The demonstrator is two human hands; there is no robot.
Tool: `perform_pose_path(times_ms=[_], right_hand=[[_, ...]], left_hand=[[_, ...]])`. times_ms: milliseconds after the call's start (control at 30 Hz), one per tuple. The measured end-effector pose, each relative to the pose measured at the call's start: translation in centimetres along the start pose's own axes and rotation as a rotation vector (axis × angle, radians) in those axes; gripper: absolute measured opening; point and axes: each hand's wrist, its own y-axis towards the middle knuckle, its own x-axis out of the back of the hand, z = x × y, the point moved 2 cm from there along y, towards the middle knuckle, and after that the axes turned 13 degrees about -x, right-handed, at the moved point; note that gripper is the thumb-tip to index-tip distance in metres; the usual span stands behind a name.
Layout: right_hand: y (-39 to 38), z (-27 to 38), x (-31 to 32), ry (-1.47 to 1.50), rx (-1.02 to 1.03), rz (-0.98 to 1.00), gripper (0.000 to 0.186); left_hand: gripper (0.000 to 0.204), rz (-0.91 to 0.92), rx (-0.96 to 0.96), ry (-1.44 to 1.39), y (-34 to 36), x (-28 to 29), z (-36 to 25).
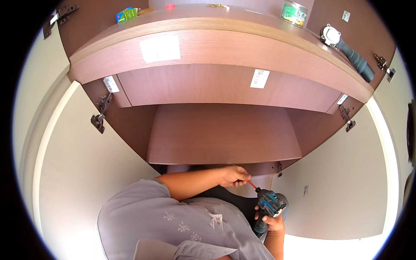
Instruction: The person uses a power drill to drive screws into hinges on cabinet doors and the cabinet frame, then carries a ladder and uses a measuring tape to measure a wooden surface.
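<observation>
Drill point(269, 207) low in the picture, dark with a blue-green top, gripped by the right hand point(274, 223) closed around its handle. Red bit point(252, 185) sticking out up and to the left, tip pinched by the left hand point(234, 175). Left hand nearer the cupboard, right hand lower down. Long line of drill and bit slanting toward the brown wooden cupboard point(225, 134) just above, doors open, metal hinges point(100, 113) on the sides. Up top, a second drill point(349, 51), a tin point(294, 13), a small green box point(126, 14). Pale walls all around.
</observation>
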Motion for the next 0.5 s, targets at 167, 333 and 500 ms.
perform_pose_path(times_ms=[167, 333, 500], right_hand=[[1.2, 1.0, -0.4, -0.14, 0.248, -0.13, 0.078], [-1.8, 7.2, -0.7, -0.756, 0.241, -0.401, 0.072], [2.0, 8.9, -1.7, -1.163, 0.083, -0.723, 0.076]], left_hand=[[0.028, 0.131, -0.08, -0.04, 1.3, 0.4, 0.8], [0.043, -0.284, -0.458, 0.974, 1.8, 3.9, -4.6], [0.025, -0.659, -0.452, 1.636, 0.1, 13.7, -4.5]])
